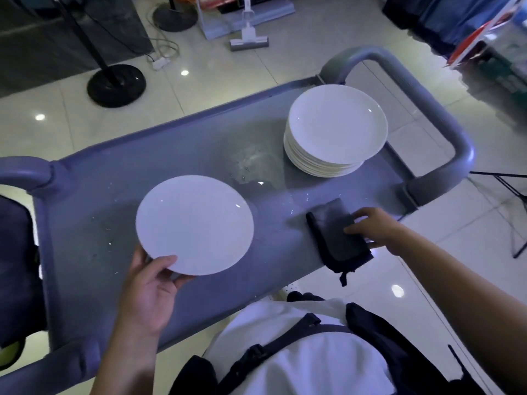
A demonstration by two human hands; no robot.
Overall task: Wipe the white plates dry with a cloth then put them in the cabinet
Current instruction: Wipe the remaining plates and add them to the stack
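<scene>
A single white plate is held over the left half of a grey cart top. My left hand grips its near rim, thumb on top and fingers underneath. A stack of several white plates stands at the far right of the cart. A folded dark cloth lies at the cart's near right edge. My right hand rests on the cloth's right side, its fingers curling around the cloth's edge. No cabinet is in view.
Water drops and a wet patch lie on the cart between the plates. Grey tubular handles rise at both ends of the cart. Black stand bases, a power strip and a mop sit on the tiled floor beyond.
</scene>
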